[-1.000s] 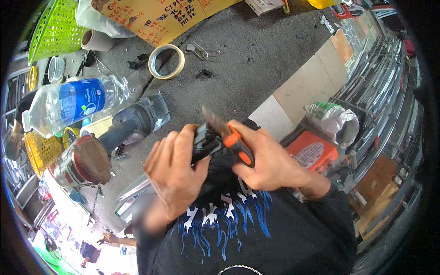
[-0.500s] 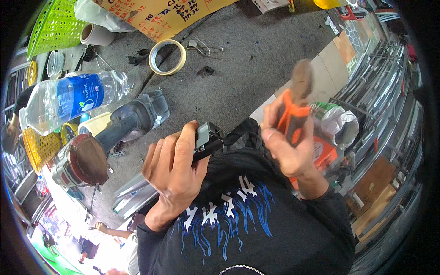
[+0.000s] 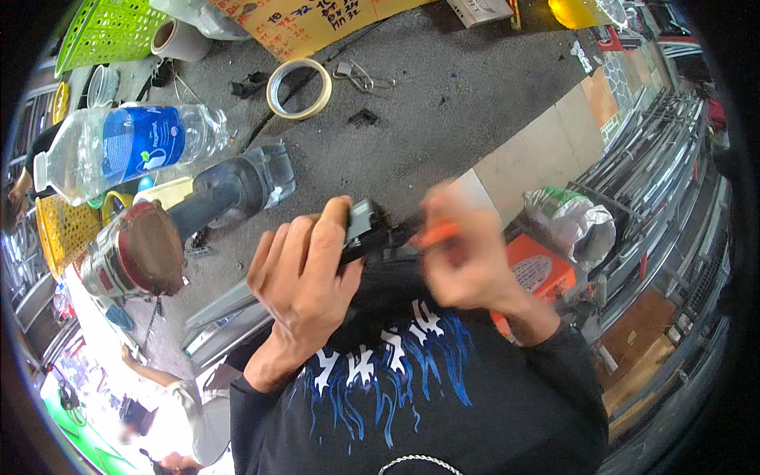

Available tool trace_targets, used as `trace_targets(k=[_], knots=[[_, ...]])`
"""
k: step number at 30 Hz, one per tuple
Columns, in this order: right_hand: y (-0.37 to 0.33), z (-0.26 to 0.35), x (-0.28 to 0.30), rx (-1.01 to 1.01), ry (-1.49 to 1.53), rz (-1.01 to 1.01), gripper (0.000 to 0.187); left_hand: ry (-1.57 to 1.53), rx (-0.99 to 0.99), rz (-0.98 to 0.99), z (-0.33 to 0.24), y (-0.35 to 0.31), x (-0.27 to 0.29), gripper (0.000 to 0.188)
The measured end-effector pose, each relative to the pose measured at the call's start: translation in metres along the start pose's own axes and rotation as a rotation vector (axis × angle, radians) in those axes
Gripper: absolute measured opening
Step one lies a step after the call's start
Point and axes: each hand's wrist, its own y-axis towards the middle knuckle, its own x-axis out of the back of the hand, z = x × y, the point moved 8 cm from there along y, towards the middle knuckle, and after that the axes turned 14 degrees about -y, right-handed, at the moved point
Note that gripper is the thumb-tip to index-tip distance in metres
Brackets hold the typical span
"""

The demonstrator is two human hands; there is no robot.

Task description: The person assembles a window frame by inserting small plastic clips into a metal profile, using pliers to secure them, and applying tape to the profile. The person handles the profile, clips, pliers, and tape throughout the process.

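Note:
My left hand (image 3: 299,273) is closed around a metal bar, with a black and grey block-like end piece (image 3: 366,226) sticking out past the index finger. The bar's silvery length (image 3: 226,313) extends below and left of the wrist. My right hand (image 3: 467,257), smeared by motion, grips orange-handled pliers (image 3: 438,233). Their dark jaws are blurred and point left toward the end piece; whether they touch it I cannot tell. Both hands are in front of my black sweatshirt.
On the grey bench (image 3: 419,127) lie an angle grinder (image 3: 198,214), a large plastic bottle (image 3: 131,150) and a tape roll (image 3: 299,89). A red-orange box (image 3: 542,269) and a white-green bag (image 3: 570,222) are at right, beside stacked metal profiles (image 3: 649,206). Another person (image 3: 186,408) is at lower left.
My right hand has moved left with the pliers, and their jaws have swung from pointing up to pointing left, near the end piece. My left hand keeps its hold.

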Motion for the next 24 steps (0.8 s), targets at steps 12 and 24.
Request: trace_targets(k=[12, 24], knots=[[-0.015, -0.043, 0.008, -0.517, 0.356, -0.094, 0.047, 0.051, -0.083, -0.112, -0.013, 0.003, 0.000, 0.044], [0.080, -0.127, 0.020, -0.234, -0.870, -0.073, 0.040, -0.234, 0.245, 0.104, 0.053, 0.009, -0.074, 0.042]])
